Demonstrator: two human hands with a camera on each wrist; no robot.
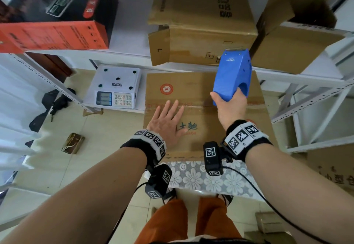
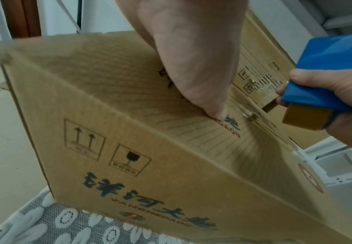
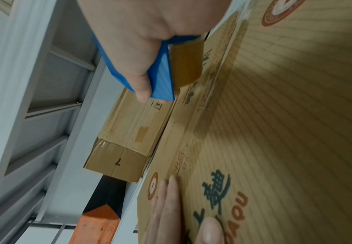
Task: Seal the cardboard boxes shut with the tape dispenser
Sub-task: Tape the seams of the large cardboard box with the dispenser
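The cardboard box (image 1: 203, 113) stands on a lace-covered worktop (image 1: 210, 176), its far edge against the shelving, flaps folded down. The left hand (image 1: 167, 123) lies flat on the lid near its left edge, fingers straight, pressing the flaps closed. The right hand (image 1: 230, 107) has its grip clenched round the blue tape dispenser (image 1: 234, 75), held raised above the centre seam (image 1: 195, 105), apparently not touching it. That seam looks glossy, perhaps already taped; I cannot tell if the strip is fresh. Two more boxes (image 1: 203, 23) on the shelf behind look unsealed, so much remains.
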